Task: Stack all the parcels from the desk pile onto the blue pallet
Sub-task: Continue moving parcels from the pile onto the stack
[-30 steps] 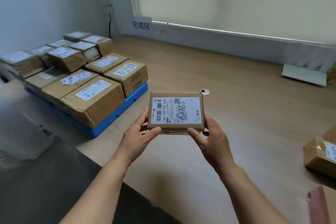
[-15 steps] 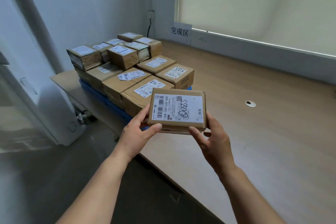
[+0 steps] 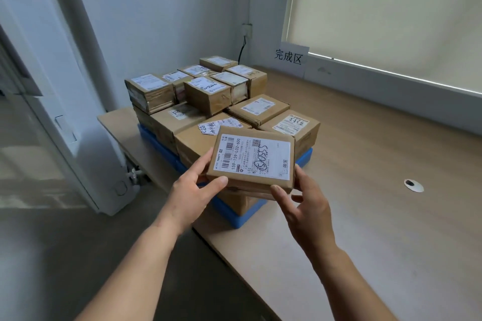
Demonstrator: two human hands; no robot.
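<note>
Head view: a flat labelled parcel [image 3: 251, 157] hangs over the near corner of the blue pallet [image 3: 234, 216]. The left hand [image 3: 194, 190] grips its left edge with the thumb on the near side. The right hand [image 3: 306, 206] pinches its near right corner. Stacked parcels [image 3: 206, 94] cover the pallet, highest at the far left. The pallet sits by the left edge of the desk [image 3: 378, 229], whose top stretches wide to the right.

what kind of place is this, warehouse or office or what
Probably a small parcel-sorting or mailroom corner: labelled cardboard parcels stacked on a blue pallet on a wooden desk, a wall sign reading 完成区, and a flat parcel gripped by the left hand and right hand.
</note>
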